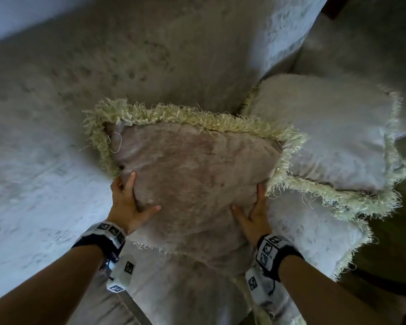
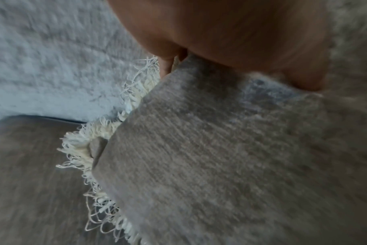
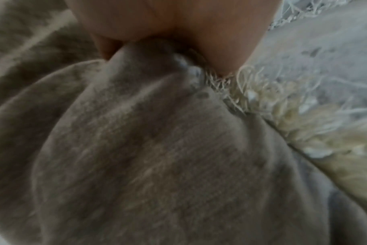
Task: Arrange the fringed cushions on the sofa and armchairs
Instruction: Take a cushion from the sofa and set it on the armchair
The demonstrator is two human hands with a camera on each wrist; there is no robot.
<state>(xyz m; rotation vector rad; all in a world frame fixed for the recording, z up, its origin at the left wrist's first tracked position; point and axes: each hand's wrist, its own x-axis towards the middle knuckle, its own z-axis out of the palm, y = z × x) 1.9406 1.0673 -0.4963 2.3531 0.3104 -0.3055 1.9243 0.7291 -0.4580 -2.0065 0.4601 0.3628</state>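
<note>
On the grey sofa (image 1: 150,55), the left hand (image 1: 127,202) and right hand (image 1: 253,219) each have a grip clasping the taupe fringed cushion (image 1: 192,174) beside two paler cushions (image 1: 326,137).

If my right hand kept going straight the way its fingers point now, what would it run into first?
The right hand grips the taupe fringed cushion's right edge, fingers pointing up toward the sofa back. Straight on, it would likely brush the cream fringe where the pale cushion overlaps, then that cushion; depth is unclear.

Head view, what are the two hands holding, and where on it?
Both grip the taupe cushion with cream fringe: left hand on its left side, right hand on its right side.
</note>
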